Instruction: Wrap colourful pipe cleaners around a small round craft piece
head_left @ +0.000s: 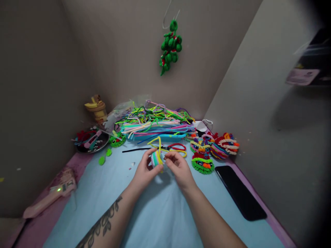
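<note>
Striped fuzzy piece (155, 159) sits just below the middle of the frame, held up over the desk (103, 206), gripped in the fingers of the left hand (146, 168). The right hand (178, 167) has its fingers pinched together just beside it; I can't tell whether they grip anything. By my guess it's partly made: white, teal and lilac bands already sit side by side, while a bent yellow stem (159, 146) sticks up loose, probably yet to be secured. Right of centre lies a plush, ribbed green figure (203, 163) with an orange bit, seemingly complete. Behind, soft, thin stems (157, 128) make a tangled heap.
</note>
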The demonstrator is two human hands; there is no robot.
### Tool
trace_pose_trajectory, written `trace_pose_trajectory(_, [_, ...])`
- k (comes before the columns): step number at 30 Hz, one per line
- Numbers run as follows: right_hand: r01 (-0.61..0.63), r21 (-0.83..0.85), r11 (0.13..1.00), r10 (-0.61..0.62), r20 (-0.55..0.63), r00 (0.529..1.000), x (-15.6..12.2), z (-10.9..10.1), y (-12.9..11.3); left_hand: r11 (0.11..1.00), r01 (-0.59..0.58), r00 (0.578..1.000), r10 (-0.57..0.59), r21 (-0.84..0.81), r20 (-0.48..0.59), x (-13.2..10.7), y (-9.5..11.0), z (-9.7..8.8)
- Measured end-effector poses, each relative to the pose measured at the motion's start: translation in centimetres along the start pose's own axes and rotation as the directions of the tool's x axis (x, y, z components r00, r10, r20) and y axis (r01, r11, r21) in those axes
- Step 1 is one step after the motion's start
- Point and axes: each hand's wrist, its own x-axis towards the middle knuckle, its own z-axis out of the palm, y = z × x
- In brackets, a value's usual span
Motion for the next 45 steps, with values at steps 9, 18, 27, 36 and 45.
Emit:
trace_pose_trajectory(9, [0.037, -0.203, 0.978, -0.024, 0.068, 0.997, -0.5, 0.2, 0.2, 0.999, 0.022, 1.0, -0.022, -0.035, -0.003, 0.3, 0.4, -0.5])
trace_pose_trajectory(18, [0.085, -0.314, 0.946, -0.058, 0.097, 0.994, -0.7, 0.2, -0.7, 1.0, -0.004, 1.0, 0.004, 0.022, -0.004, 0.1, 0.3, -0.5])
trace_pose_trajectory(27, [-0.012, -0.225, 0.974, 0.041, 0.126, 0.991, -0.5, 0.3, -0.2, 0.996, -0.026, 0.999, 0.029, 0.082, -0.028, 0.2, -0.1, -0.6])
trace_pose_trajectory(36, [0.064, -0.274, 0.959, -0.068, -0.006, 0.998, -0.8, 0.6, -0.1, 0.907, -0.151, 0.959, 0.231, 0.394, -0.164, -0.3, 0.2, -0.4])
trace_pose_trajectory(45, [0.215, -0.435, 0.874, -0.232, 0.013, 0.973, -1.4, 1.0, 0.5, 0.849, -0.144, 0.959, 0.248, 0.508, -0.141, -0.7, 0.2, -0.2])
